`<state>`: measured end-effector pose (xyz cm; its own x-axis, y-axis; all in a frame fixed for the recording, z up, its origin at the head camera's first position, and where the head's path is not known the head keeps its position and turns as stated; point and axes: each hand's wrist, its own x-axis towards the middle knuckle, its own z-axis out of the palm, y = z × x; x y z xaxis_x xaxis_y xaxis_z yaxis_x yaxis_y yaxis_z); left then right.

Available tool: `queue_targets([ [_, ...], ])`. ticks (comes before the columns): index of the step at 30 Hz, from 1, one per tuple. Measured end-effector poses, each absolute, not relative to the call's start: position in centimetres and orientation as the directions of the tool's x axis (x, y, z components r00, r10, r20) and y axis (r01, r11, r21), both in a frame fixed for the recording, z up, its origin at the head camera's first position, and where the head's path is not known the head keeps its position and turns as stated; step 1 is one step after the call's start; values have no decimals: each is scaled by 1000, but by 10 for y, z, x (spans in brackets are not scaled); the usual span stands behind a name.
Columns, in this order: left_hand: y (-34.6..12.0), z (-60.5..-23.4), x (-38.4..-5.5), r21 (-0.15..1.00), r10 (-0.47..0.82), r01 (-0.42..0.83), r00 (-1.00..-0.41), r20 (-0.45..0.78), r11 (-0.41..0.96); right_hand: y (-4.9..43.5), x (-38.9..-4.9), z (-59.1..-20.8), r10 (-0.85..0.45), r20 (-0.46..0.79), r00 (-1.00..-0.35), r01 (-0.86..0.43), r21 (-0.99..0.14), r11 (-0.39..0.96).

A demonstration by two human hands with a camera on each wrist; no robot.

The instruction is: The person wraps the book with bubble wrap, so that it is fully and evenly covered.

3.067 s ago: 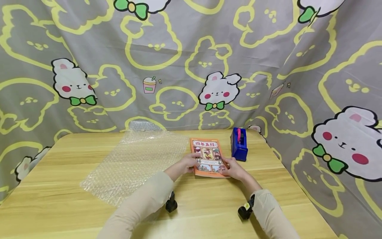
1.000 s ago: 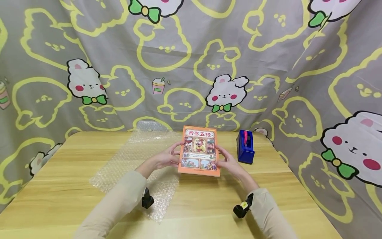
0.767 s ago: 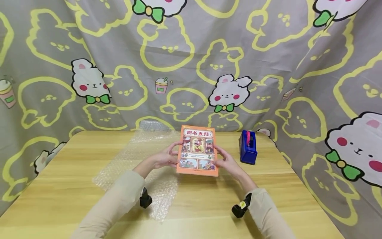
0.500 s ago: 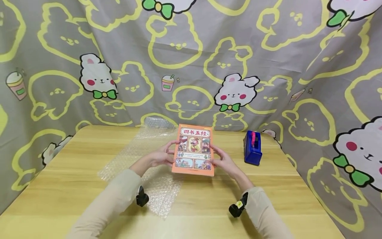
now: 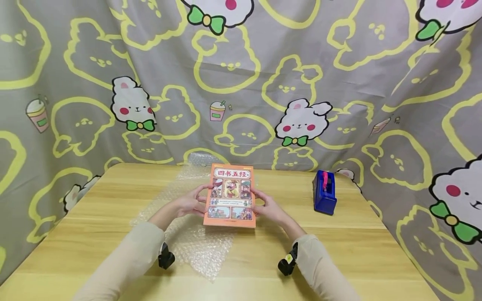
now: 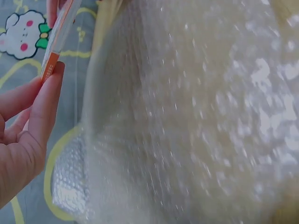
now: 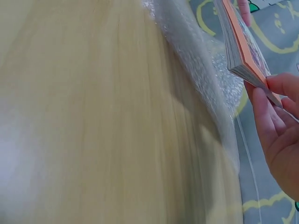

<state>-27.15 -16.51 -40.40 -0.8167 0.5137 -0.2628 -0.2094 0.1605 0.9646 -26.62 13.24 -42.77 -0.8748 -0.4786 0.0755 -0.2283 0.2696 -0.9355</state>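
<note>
An orange book (image 5: 230, 196) with cartoon pictures and Chinese characters on its cover is held between both hands, face up and tilted toward the head camera. My left hand (image 5: 189, 203) grips its left edge, thumb and fingers on opposite faces, as the left wrist view shows at the book's corner (image 6: 50, 65). On the other side my right hand (image 5: 270, 207) pinches the right edge; page ends of the book (image 7: 240, 51) show in the right wrist view. Under and left of the book lies a clear sheet of bubble wrap (image 5: 203, 255), partly hidden by the book and left arm.
A blue tape dispenser (image 5: 324, 194) with a pink roll stands at the right on the wooden table (image 5: 350, 255). Behind the table hangs a grey curtain (image 5: 241, 54) with rabbit prints. Black wrist cameras sit at both cuffs.
Both hands have raised the book off the table and carried it left, over the bubble wrap. Lately it has drifted a little further left. The head view has turned left.
</note>
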Motion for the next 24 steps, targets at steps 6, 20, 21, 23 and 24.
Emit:
queue_targets([
  [6,-179,-406,-268,963,495,-203,-828,-265,177,115,-275,-433,-497,62,-866,-238,-924,298],
  [20,-203,-416,-273,950,422,-214,-857,-295,229,83,-287,-428,-527,4,-850,-201,-927,316],
  [21,-204,-416,-274,948,415,-216,-859,-298,235,81,-288,-428,-532,7,-847,-205,-927,314],
  [23,-207,-417,-274,946,408,-218,-861,-303,241,77,-289,-428,-536,20,-844,-223,-922,317],
  [24,-209,-418,-275,945,405,-220,-862,-305,243,75,-290,-429,-537,16,-844,-219,-923,316],
])
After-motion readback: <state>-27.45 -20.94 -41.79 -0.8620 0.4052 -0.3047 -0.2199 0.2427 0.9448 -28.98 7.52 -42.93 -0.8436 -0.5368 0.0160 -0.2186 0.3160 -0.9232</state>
